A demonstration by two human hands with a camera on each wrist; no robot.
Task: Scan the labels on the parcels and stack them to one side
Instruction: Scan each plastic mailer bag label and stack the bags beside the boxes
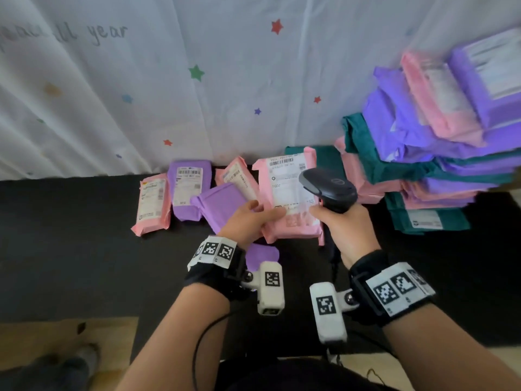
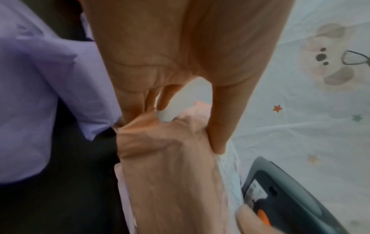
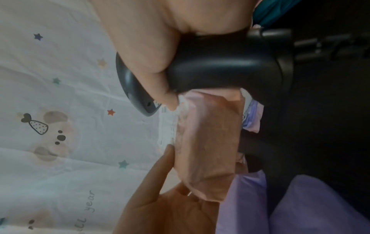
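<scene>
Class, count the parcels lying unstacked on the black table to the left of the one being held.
4: a pink parcel farthest left, a labelled purple one beside it, a plain purple one nearer the left hand, and a pink one behind. Others may be hidden.

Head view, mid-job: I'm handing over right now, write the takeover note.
Left hand: grips the pink parcel by its near left edge, label up, lifted over the black table.
Right hand: grips the black scanner, its head over the label; its thumb also touches the parcel.
Done: a tall stack of parcels stands at the right.
Left: finish this scan if not done, add the parcel to the stack. Then four more: pink and purple with labels up, another pink behind, and a purple one with no label showing, which likely needs flipping.
</scene>
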